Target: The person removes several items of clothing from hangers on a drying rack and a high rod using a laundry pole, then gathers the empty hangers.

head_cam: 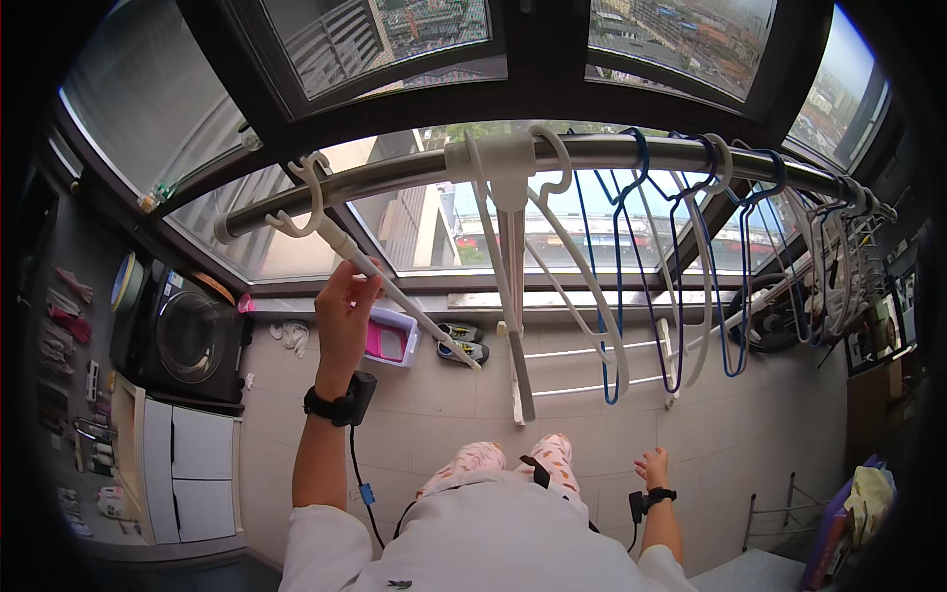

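Observation:
My left hand [349, 311] grips a white pole [399, 296] near its upper part; the pole slants down to the right, and its forked hook end [309, 200] sits around the left part of a metal clothes rail [385, 177]. The pole's lower tip hangs in front of the floor. My right hand [652, 468] is low at the right, away from the rail, fingers apart and holding nothing. On the rail hang white plastic hangers [583, 274] and blue hangers [618, 251], several of each, to the right of the white rail joint [490, 159].
Windows [473, 222] stand behind the rail. A black front-loading washer [192, 337] and a white cabinet [200, 473] are at the left. A purple-and-pink bin [388, 338], grey shoes [464, 348] and the rack's white base [592, 350] are on the tiled floor. A folded metal frame [788, 510] is lower right.

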